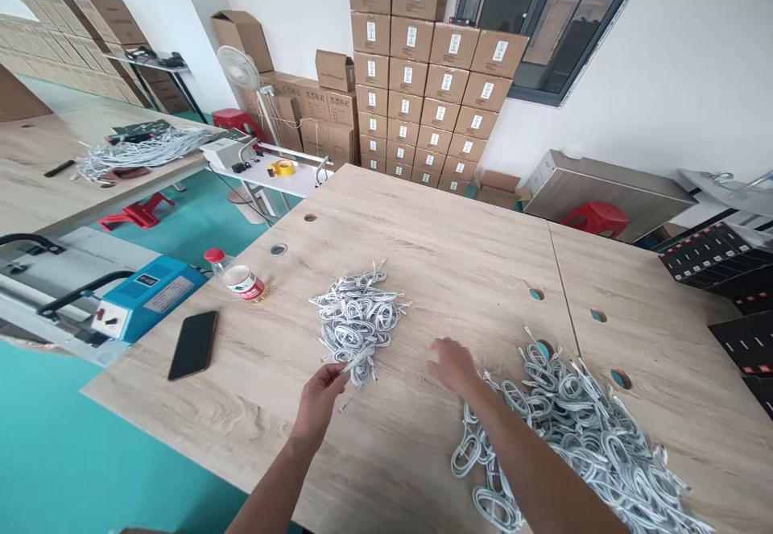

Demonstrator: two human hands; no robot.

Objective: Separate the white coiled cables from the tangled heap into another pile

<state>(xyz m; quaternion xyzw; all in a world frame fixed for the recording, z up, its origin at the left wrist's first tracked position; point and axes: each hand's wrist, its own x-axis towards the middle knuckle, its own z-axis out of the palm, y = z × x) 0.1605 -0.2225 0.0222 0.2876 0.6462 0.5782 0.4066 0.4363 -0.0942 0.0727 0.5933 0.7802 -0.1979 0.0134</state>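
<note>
My left hand pinches a coiled white cable between thumb and fingers, at the near edge of a small pile of coiled white cables. The held cable overlaps the pile, and a loose end hangs below it. My right hand is over the bare wood between this pile and a larger heap of coiled white cables. Its fingers are loosely bent and apart, with nothing visible in them. My right forearm crosses over the left part of the larger heap and hides some of it.
On the wooden table are a black phone and a red-capped bottle to the left, plus several cable holes. Left of the table stands a blue sealing machine. Stacked cartons line the far wall.
</note>
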